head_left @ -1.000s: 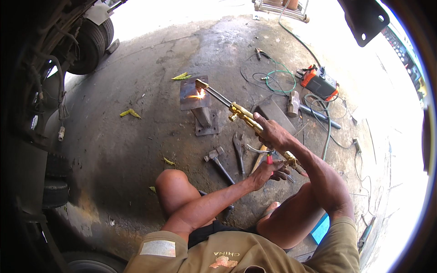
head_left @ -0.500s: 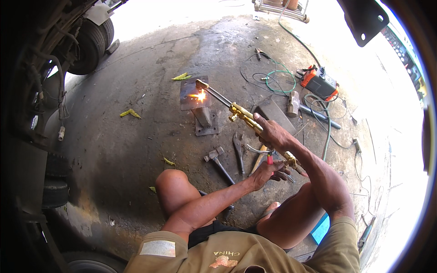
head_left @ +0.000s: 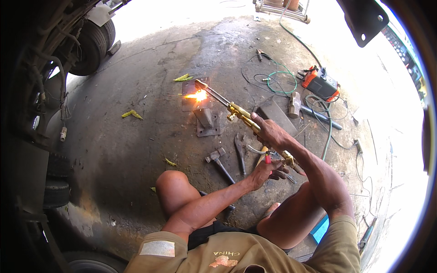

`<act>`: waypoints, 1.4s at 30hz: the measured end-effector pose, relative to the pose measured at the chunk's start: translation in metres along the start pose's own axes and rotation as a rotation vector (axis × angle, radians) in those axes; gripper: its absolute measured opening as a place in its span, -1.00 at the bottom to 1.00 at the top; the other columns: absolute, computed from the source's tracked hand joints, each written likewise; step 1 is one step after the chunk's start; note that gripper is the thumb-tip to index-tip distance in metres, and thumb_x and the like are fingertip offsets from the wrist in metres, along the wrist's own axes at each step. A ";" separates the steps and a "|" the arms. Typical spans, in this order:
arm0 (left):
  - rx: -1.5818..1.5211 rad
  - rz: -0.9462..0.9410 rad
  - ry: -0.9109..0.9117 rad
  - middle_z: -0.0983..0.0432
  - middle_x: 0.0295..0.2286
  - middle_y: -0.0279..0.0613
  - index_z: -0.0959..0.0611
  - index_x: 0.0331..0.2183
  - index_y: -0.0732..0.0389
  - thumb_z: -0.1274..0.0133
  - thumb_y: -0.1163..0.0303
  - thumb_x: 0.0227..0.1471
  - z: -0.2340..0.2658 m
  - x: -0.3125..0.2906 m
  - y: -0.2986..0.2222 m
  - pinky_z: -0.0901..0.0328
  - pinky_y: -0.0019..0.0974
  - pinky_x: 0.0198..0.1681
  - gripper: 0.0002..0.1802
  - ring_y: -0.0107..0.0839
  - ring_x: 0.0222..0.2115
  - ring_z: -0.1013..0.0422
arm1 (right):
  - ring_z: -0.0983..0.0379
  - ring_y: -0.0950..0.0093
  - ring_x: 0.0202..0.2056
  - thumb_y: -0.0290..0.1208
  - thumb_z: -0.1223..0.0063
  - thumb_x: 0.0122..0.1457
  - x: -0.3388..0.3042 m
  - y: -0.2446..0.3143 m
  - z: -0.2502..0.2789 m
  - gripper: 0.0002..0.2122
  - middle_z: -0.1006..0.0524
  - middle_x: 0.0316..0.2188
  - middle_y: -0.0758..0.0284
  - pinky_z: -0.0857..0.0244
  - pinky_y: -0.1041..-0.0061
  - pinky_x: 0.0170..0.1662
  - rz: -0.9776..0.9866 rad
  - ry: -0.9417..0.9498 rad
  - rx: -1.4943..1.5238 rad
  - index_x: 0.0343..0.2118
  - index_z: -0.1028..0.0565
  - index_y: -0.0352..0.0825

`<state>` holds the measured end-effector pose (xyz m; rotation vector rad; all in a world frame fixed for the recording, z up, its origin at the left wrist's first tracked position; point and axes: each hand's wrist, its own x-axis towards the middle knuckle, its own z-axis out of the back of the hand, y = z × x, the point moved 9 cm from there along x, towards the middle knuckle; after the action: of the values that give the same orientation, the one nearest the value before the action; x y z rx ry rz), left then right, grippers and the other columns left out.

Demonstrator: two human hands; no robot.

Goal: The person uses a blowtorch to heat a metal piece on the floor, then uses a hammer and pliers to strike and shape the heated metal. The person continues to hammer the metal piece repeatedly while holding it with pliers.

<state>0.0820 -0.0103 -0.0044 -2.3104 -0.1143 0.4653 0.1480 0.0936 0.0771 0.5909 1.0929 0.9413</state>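
My right hand is wrapped round the body of a brass cutting torch, which slants up and to the left. Below it, my left hand is closed on a red-handled tool with curved silver metal at its end; the tool's kind is unclear. The torch head hangs over a flat rusty plate on a metal bracket. Bright orange fire and sparks burst from the plate beneath the torch tip and hide part of it. The bracket's foot plate lies on the concrete.
A hammer and dark pliers lie before my knees. To the right are a sledgehammer, a steel piece and an orange-black machine with cables. Truck wheels stand at left. A hose runs toward a trolley.
The fire on the plate has grown brighter and wider, with sparks flying out sideways. The torch has shifted very slightly to the left; both hands keep their hold.
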 end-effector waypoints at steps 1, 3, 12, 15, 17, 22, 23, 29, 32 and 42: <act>0.000 0.005 -0.006 -0.62 -0.19 -0.14 -0.53 0.02 0.23 0.12 0.08 0.33 0.001 0.000 0.000 -0.36 -0.35 -0.12 -0.55 -0.45 -0.27 -0.54 | -0.24 0.56 -0.62 0.48 0.45 0.20 0.000 0.001 0.000 -0.21 -0.32 -0.67 0.41 -0.16 0.42 -0.54 0.003 -0.001 0.003 -0.60 -0.39 -0.32; -0.002 0.016 -0.013 -0.63 -0.19 -0.14 -0.53 0.01 0.23 0.12 0.09 0.33 0.002 0.000 0.001 -0.36 -0.36 -0.13 -0.56 -0.45 -0.27 -0.54 | -0.25 0.56 -0.61 0.48 0.45 0.20 0.000 0.000 0.000 -0.21 -0.32 -0.66 0.40 -0.17 0.42 -0.53 -0.002 -0.004 0.014 -0.59 -0.40 -0.33; 0.002 0.018 0.002 -0.63 -0.23 -0.16 -0.57 -0.02 0.27 0.08 0.06 0.30 -0.004 0.002 0.001 -0.37 -0.36 -0.12 -0.52 -0.48 -0.27 -0.55 | -0.27 0.56 -0.60 0.48 0.46 0.20 -0.008 0.001 0.003 -0.20 -0.34 -0.66 0.39 -0.18 0.42 -0.52 -0.015 0.011 0.018 -0.59 -0.40 -0.34; 0.027 0.018 0.029 -0.63 -0.20 -0.14 -0.55 -0.02 0.25 0.11 0.08 0.32 -0.008 0.002 0.001 -0.35 -0.35 -0.13 -0.55 -0.46 -0.27 -0.54 | -0.28 0.55 -0.62 0.48 0.47 0.20 -0.008 -0.002 0.005 -0.18 -0.34 -0.68 0.38 -0.19 0.41 -0.52 -0.019 0.006 -0.011 -0.60 -0.42 -0.35; 0.023 0.011 0.035 -0.63 -0.20 -0.14 -0.55 -0.01 0.25 0.11 0.07 0.32 -0.009 0.003 0.003 -0.35 -0.36 -0.12 -0.54 -0.47 -0.27 -0.54 | -0.30 0.52 -0.65 0.47 0.48 0.22 -0.007 -0.005 0.006 -0.16 -0.36 -0.71 0.36 -0.22 0.38 -0.52 -0.025 0.010 -0.028 -0.57 -0.45 -0.39; 0.012 0.021 0.037 -0.63 -0.19 -0.15 -0.54 0.00 0.25 0.12 0.07 0.32 -0.012 0.001 0.002 -0.34 -0.37 -0.11 -0.53 -0.48 -0.26 -0.53 | -0.29 0.54 -0.65 0.47 0.48 0.22 -0.007 -0.007 0.007 -0.16 -0.36 -0.71 0.37 -0.21 0.40 -0.53 -0.033 0.017 -0.033 -0.58 -0.46 -0.39; 0.009 0.019 0.041 -0.63 -0.19 -0.15 -0.54 0.01 0.25 0.12 0.07 0.32 -0.013 0.001 0.002 -0.34 -0.37 -0.11 -0.53 -0.48 -0.26 -0.53 | -0.29 0.54 -0.65 0.47 0.47 0.22 -0.007 -0.008 0.006 -0.17 -0.36 -0.71 0.37 -0.21 0.40 -0.53 -0.036 0.018 -0.029 -0.57 -0.46 -0.38; 0.015 0.010 0.031 -0.63 -0.20 -0.17 -0.54 0.01 0.24 0.11 0.05 0.32 -0.009 0.002 0.000 -0.35 -0.37 -0.12 -0.52 -0.50 -0.27 -0.53 | -0.27 0.56 -0.65 0.47 0.45 0.21 0.000 -0.009 0.002 -0.18 -0.34 -0.70 0.39 -0.18 0.44 -0.55 -0.032 0.029 0.015 -0.55 -0.46 -0.36; 0.007 0.012 0.017 -0.63 -0.20 -0.17 -0.54 0.01 0.23 0.11 0.04 0.32 -0.008 -0.001 -0.002 -0.35 -0.36 -0.12 -0.52 -0.50 -0.27 -0.53 | -0.26 0.56 -0.64 0.49 0.45 0.19 0.003 -0.010 0.001 -0.18 -0.34 -0.70 0.39 -0.17 0.43 -0.55 -0.028 0.021 0.009 -0.56 -0.45 -0.35; -0.004 0.014 0.002 -0.63 -0.21 -0.16 -0.55 -0.01 0.23 0.10 0.05 0.31 -0.005 0.000 -0.001 -0.35 -0.35 -0.13 -0.53 -0.47 -0.27 -0.53 | -0.24 0.56 -0.64 0.50 0.47 0.19 -0.003 -0.001 0.003 -0.18 -0.31 -0.70 0.41 -0.16 0.42 -0.54 -0.004 0.013 0.013 -0.60 -0.40 -0.33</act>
<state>0.0839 -0.0126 -0.0008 -2.3169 -0.0975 0.4701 0.1505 0.0910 0.0786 0.5943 1.1119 0.9366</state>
